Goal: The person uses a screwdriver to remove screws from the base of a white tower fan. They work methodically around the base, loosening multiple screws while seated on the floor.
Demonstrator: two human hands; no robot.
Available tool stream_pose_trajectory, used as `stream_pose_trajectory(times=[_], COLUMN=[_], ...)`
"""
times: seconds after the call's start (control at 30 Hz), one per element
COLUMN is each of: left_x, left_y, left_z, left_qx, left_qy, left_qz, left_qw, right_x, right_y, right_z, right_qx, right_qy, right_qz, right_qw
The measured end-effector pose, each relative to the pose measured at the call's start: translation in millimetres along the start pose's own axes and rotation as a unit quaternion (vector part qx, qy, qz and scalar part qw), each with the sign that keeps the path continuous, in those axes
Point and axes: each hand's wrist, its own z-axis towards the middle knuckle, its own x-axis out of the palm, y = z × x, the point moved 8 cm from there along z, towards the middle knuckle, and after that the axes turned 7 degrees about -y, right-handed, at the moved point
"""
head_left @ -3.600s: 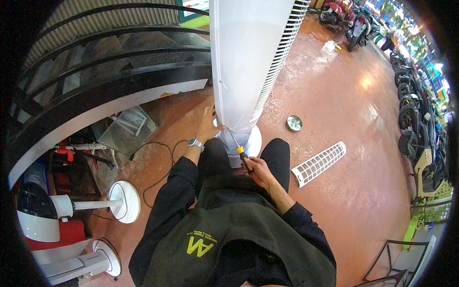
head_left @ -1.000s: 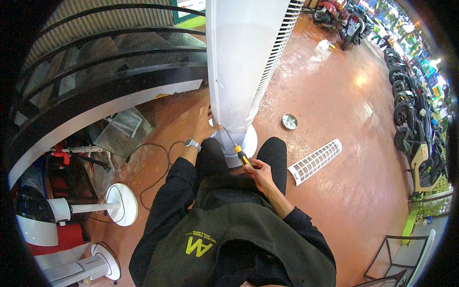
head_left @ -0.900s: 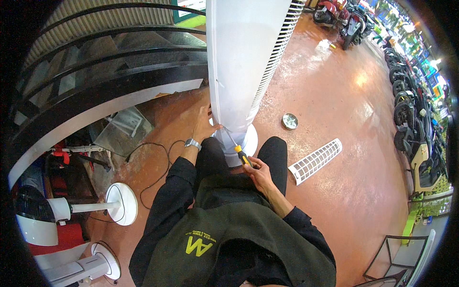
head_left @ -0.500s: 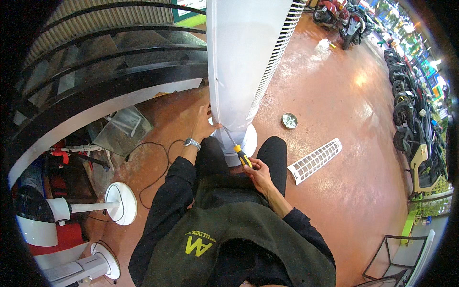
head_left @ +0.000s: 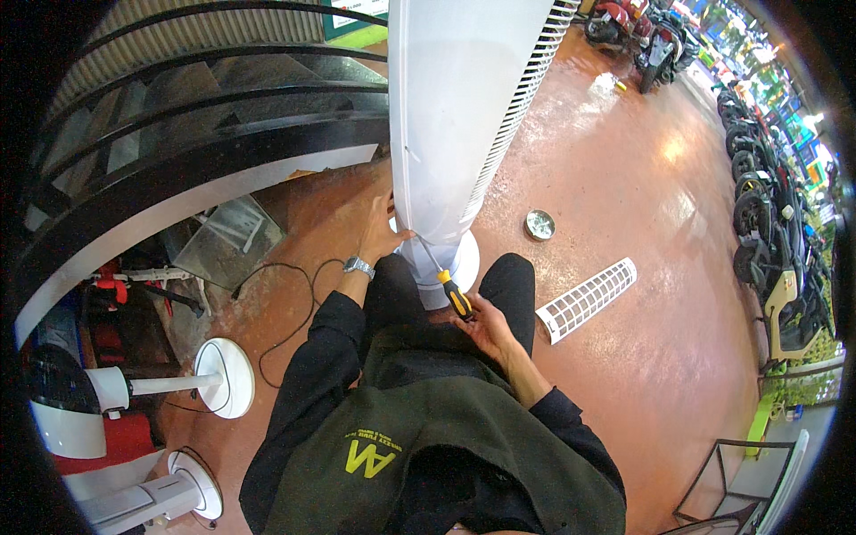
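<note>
Gripped in my right hand [head_left: 486, 328] is a screwdriver [head_left: 452, 292] with a yellow and black handle; the fingers are closed round the handle and the thin shaft slants up and left to the lower back of a tall white tower fan [head_left: 464, 116]. My left hand [head_left: 379, 236] lies flat against the fan's side, near where the tip meets it, palm on the casing, holding nothing; a metal watch [head_left: 358, 266] sits on that wrist.

From largest to smallest: the fan stands upright on a reddish-brown floor [head_left: 642, 223], filling the top middle of the view, with a slotted grille down its right edge and a round base just in front of my knees. To my left runs a curved black railing [head_left: 178, 116]. Lower left stand two white pedestal fan stands [head_left: 178, 383] with round bases, and a black cable [head_left: 285, 303] loops across the floor between them and me. To my right, well apart from the fan, lies a long white slotted panel [head_left: 587, 299], flat on the floor. Beyond it, near the fan's base, sits a small round metal dish [head_left: 539, 224]; I cannot tell what it holds.

As I judge it, the work is partly done: one panel is already off and set aside, while the main casing is still assembled, and the screwdriver is engaged at a low fastening on the back. Whether that screw is loose or tight I cannot tell.
</note>
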Motion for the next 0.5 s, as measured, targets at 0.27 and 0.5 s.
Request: stream_pose_trajectory(times=[0.27,0.5], left_x=[4.5,4.9], left_y=[22.6,4.3], left_z=[5.3,-7.5], left_qx=[-0.023,-0.006], left_qy=[0.004,0.001], left_qz=[-0.042,-0.001], left_qw=[0.999,1.0], right_x=[7.6,-4.0], right_y=[13.1,-15.7], right_z=[2.5,2.4], right_qx=[-0.163,0.091], right_qy=[-0.031,-0.002], right_qz=[-0.42,0.021], right_qw=[0.892,0.996])
